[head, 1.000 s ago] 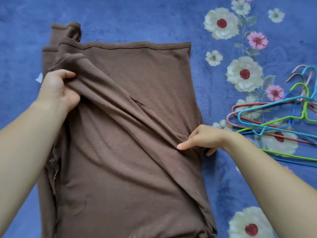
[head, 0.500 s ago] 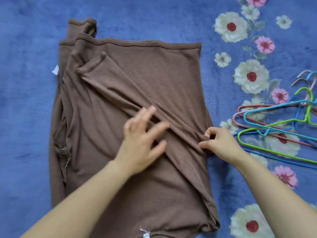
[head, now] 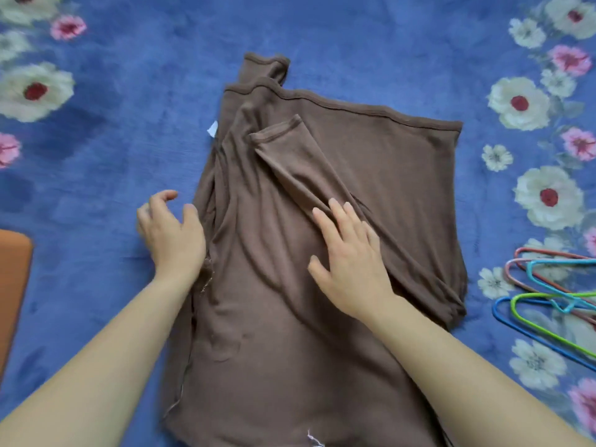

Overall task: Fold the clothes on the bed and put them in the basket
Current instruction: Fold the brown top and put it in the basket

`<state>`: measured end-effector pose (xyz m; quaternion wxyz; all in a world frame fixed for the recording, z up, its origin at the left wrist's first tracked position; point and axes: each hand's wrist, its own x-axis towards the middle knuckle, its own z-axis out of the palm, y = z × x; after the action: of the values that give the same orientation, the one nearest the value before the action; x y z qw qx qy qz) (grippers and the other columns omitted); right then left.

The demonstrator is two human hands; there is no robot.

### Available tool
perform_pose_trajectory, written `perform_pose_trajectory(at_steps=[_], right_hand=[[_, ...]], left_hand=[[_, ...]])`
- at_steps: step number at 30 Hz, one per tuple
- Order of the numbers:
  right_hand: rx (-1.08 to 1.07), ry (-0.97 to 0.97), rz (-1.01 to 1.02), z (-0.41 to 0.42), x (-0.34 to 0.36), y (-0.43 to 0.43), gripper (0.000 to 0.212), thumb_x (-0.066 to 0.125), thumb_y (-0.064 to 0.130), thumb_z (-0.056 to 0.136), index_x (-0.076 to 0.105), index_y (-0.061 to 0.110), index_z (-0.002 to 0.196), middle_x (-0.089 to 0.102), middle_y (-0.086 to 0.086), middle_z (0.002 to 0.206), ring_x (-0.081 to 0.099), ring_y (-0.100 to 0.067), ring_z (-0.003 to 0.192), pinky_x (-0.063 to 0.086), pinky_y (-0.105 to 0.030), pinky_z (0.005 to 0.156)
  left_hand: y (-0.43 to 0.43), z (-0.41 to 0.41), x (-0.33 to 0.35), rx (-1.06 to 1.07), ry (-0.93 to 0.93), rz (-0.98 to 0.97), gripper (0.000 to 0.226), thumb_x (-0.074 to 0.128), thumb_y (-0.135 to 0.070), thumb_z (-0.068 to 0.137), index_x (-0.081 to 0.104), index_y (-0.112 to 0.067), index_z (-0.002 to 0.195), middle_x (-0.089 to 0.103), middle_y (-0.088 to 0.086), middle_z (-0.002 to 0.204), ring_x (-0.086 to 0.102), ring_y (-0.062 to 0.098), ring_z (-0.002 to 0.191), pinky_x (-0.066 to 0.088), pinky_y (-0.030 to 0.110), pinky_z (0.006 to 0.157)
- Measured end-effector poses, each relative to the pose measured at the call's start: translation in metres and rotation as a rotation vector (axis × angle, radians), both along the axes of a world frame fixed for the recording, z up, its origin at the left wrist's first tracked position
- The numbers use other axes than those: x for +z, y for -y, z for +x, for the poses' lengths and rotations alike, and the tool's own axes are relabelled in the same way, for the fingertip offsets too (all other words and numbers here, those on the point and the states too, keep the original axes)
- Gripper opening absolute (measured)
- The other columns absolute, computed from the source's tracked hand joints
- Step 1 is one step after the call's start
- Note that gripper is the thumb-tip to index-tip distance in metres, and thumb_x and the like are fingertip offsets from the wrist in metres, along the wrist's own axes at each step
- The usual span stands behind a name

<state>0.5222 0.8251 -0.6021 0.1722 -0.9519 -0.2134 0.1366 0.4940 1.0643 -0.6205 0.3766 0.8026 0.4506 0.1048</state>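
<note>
Both forearms reach in from the near edge. The brown shirt (head: 274,366) lies spread on the blue flowered bedspread (head: 106,162), its near end running out of view at the bottom. The right hand (head: 351,262) lies flat on the middle of the shirt with straight, slightly spread fingers, gripping nothing; its fingertips rest on the sleeve (head: 290,156), which is folded slantwise across the body of the shirt. The left hand (head: 172,233) sits at the shirt's left edge, mostly over the bedspread, with loosely curled fingers that hold nothing (the thumb is just beside the cloth; whether it touches I cannot tell). Farther off, a small white tag (head: 212,129) pokes out at the shirt's left side, and a second cuff shows past the far hem. Coloured hangers (head: 548,295) lie to the right, apart from the shirt. An orange thing (head: 13,285) shows at the left edge.
</note>
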Motion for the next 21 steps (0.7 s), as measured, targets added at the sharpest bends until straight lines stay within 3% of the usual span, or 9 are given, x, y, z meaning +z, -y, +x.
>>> perform_pose_trajectory(at_steps=[2, 3, 6, 9, 13, 15, 17, 19, 21], right_hand=[[0.119, -0.044, -0.034, 0.008, -0.008, -0.032, 0.073, 0.053, 0.038, 0.091, 0.019, 0.03, 0.155, 0.006, -0.004, 0.164, -0.001, -0.026, 0.151, 0.007, -0.048, 0.121], [0.144, -0.042, -0.065, 0.014, -0.011, -0.044, 0.075, 0.051, 0.043, 0.091, 0.013, 0.034, 0.155, 0.0, -0.004, 0.164, -0.006, -0.028, 0.151, 0.003, -0.052, 0.121], [0.11, -0.105, -0.182, 0.031, -0.023, -0.062, 0.074, 0.041, 0.058, 0.092, -0.001, 0.048, 0.152, -0.016, -0.002, 0.163, -0.019, -0.033, 0.148, -0.004, -0.061, 0.115], [0.136, -0.153, -0.327, 0.038, -0.032, -0.061, 0.071, 0.029, 0.067, 0.093, -0.008, 0.05, 0.15, -0.025, -0.001, 0.16, -0.022, -0.035, 0.146, 0.0, -0.063, 0.115], [0.164, -0.2, -0.387, 0.039, -0.029, -0.062, 0.07, 0.025, 0.069, 0.093, -0.013, 0.05, 0.149, -0.03, -0.002, 0.158, -0.024, -0.035, 0.146, 0.0, -0.063, 0.115], [0.144, -0.231, -0.4, 0.04, -0.028, -0.063, 0.07, 0.026, 0.068, 0.093, -0.013, 0.05, 0.149, -0.031, -0.002, 0.158, -0.025, -0.036, 0.145, -0.001, -0.064, 0.115], [0.131, -0.244, -0.418, 0.04, -0.027, -0.068, 0.071, 0.028, 0.067, 0.094, -0.012, 0.05, 0.149, -0.031, -0.002, 0.158, -0.025, -0.036, 0.145, -0.001, -0.064, 0.115], [0.126, -0.248, -0.422, 0.039, -0.026, -0.072, 0.071, 0.029, 0.067, 0.093, -0.011, 0.051, 0.149, -0.031, -0.002, 0.158, -0.024, -0.036, 0.145, -0.001, -0.063, 0.115], [0.128, -0.258, -0.42, 0.041, -0.023, -0.073, 0.071, 0.031, 0.068, 0.092, -0.009, 0.052, 0.149, -0.028, -0.001, 0.159, -0.022, -0.035, 0.146, 0.0, -0.063, 0.116]], left_hand=[[-0.027, 0.013, 0.001, 0.113, 0.045, -0.303, 0.031, 0.052, -0.025, 0.091, 0.057, -0.009, 0.116, 0.064, 0.006, 0.103, 0.064, 0.011, 0.084, 0.047, 0.039, 0.089], [-0.033, 0.018, 0.003, 0.076, 0.018, -0.374, 0.031, 0.057, -0.031, 0.088, 0.06, -0.011, 0.112, 0.067, 0.006, 0.1, 0.065, 0.012, 0.08, 0.049, 0.038, 0.088], [-0.033, 0.032, 0.007, -0.111, -0.158, -0.443, 0.022, 0.069, -0.031, 0.086, 0.066, -0.016, 0.101, 0.068, 0.0, 0.1, 0.064, 0.017, 0.09, 0.051, 0.035, 0.09], [-0.038, 0.035, 0.015, 0.008, -0.003, -0.642, 0.009, 0.063, -0.017, 0.091, 0.068, -0.016, 0.083, 0.07, 0.007, 0.091, 0.065, 0.019, 0.085, 0.053, 0.034, 0.084], [-0.099, 0.01, 0.023, 0.528, 0.223, -0.512, 0.011, 0.061, -0.019, 0.092, 0.06, -0.017, 0.082, 0.06, -0.004, 0.083, 0.059, 0.009, 0.08, 0.051, 0.019, 0.073], [-0.129, -0.007, 0.025, 0.663, 0.29, -0.584, 0.021, 0.066, -0.03, 0.084, 0.066, -0.015, 0.098, 0.066, -0.005, 0.095, 0.065, 0.011, 0.087, 0.056, 0.027, 0.083], [-0.148, -0.018, 0.022, 0.7, 0.353, -0.669, 0.039, 0.07, -0.037, 0.074, 0.069, -0.017, 0.107, 0.072, -0.003, 0.101, 0.071, 0.013, 0.088, 0.058, 0.034, 0.084], [-0.144, -0.018, 0.032, 0.653, 0.35, -0.696, 0.026, 0.066, -0.038, 0.08, 0.069, -0.021, 0.099, 0.073, -0.004, 0.093, 0.072, 0.011, 0.083, 0.058, 0.026, 0.072], [-0.117, -0.005, 0.052, 0.517, 0.429, -0.543, 0.013, 0.06, -0.032, 0.087, 0.069, -0.024, 0.084, 0.071, -0.011, 0.087, 0.068, 0.007, 0.087, 0.055, 0.025, 0.078]])
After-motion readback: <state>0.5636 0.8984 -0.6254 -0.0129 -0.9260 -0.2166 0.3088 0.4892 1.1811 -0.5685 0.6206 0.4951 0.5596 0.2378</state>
